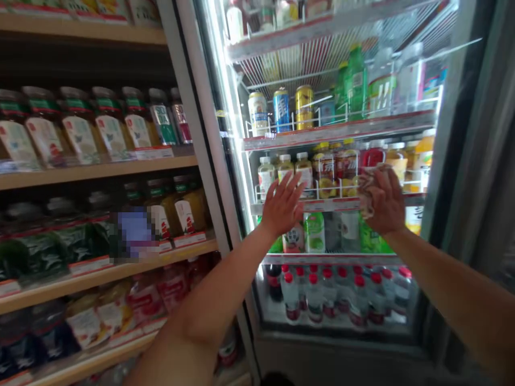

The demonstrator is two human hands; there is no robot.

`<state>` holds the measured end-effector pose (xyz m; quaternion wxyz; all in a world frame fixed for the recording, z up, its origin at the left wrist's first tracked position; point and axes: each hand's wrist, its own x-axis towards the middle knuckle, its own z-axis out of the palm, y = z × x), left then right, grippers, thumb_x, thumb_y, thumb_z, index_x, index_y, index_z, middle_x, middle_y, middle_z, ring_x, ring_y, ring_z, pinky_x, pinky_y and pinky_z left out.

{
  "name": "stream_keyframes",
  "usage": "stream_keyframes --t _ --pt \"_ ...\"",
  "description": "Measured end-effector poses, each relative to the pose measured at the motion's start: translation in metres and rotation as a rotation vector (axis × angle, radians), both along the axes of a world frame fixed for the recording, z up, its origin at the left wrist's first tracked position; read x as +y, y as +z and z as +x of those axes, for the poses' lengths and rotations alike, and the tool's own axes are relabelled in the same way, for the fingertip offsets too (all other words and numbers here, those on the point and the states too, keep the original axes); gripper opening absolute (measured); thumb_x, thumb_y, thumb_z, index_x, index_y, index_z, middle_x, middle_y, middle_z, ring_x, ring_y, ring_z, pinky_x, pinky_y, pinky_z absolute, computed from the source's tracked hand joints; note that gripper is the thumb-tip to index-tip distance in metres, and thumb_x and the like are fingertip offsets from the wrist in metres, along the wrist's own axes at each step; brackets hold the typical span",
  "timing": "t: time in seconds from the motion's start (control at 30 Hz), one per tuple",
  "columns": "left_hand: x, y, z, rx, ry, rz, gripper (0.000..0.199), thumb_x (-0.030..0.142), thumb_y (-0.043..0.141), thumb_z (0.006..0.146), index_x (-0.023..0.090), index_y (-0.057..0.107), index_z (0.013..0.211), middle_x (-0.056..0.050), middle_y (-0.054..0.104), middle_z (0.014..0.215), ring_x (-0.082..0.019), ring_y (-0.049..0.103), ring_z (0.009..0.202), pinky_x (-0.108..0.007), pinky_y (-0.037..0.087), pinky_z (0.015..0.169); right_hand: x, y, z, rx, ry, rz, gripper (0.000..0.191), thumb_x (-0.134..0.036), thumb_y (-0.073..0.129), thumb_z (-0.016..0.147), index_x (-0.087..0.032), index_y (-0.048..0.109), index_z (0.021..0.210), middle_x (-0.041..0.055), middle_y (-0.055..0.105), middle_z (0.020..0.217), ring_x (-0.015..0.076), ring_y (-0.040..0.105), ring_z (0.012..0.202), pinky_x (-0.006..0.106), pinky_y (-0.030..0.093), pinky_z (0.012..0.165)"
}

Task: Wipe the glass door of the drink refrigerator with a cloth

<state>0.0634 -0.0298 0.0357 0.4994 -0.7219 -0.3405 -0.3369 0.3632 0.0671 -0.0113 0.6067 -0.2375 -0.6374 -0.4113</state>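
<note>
My right hand (388,201) presses a crumpled, pinkish-brown cloth (368,190) in front of the drinks cooler, level with its middle shelf. My left hand (281,206) is raised to the left of it, fingers spread and holding nothing. It seems to lie flat against the glass door (333,236), though contact is hard to make out. Behind the left hand are small bottles with pale caps (304,171). Dark tea-coloured bottles (325,169) show between my two hands. The cloth and right hand hide part of the bottles behind them.
Cans (304,107) and green bottles (356,80) stand on a higher cooler shelf. Red-capped water bottles (314,297) fill the bottom. To the left, wooden shelves (100,170) hold rows of juice bottles (110,128). A metal frame (193,107) separates shelves and cooler.
</note>
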Motion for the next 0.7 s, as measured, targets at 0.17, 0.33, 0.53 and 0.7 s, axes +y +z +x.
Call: stream_keyframes --t 0.17,0.33,0.53,0.7 --pt "0.041 -0.011 0.035 -0.120 -0.025 -0.051 0.067 0.030 0.054 0.100 0.021 0.031 0.163 -0.012 0.030 0.168 -0.030 0.006 0.160 -0.058 0.001 0.130 -0.009 -0.031 0.017 -0.091 0.045 -0.139 0.021 -0.023 0.061 0.092 -0.024 0.059 0.112 0.0129 0.051 0.157 0.0315 0.020 0.159 0.062 0.041 0.122" --pt "0.051 -0.017 0.036 -0.160 -0.088 -0.042 0.069 0.035 0.057 0.101 0.024 0.032 0.164 -0.012 0.031 0.167 -0.032 0.010 0.159 -0.059 0.001 0.130 -0.022 -0.041 0.050 -0.414 -0.036 -0.358 0.020 -0.015 0.053 0.094 -0.028 0.065 0.104 0.0029 0.061 0.149 0.0265 0.033 0.155 0.058 0.040 0.124" --pt "0.047 -0.015 0.036 -0.141 -0.052 0.005 0.070 0.034 0.056 0.102 0.022 0.030 0.165 -0.012 0.030 0.167 -0.031 0.009 0.159 -0.057 0.002 0.131 -0.025 0.015 0.018 0.046 0.069 -0.272 0.046 -0.016 0.045 0.098 -0.021 0.050 0.144 0.0100 0.050 0.159 0.0249 0.025 0.158 0.054 0.034 0.129" --pt "0.046 -0.015 0.036 -0.097 -0.011 0.068 0.071 0.035 0.056 0.103 0.019 0.027 0.165 -0.012 0.031 0.167 -0.029 0.006 0.159 -0.053 0.000 0.132 -0.030 -0.020 -0.018 -0.258 0.063 -0.175 0.054 -0.011 0.046 0.100 -0.021 0.046 0.154 0.0073 0.049 0.159 0.0234 0.017 0.160 0.052 0.034 0.128"
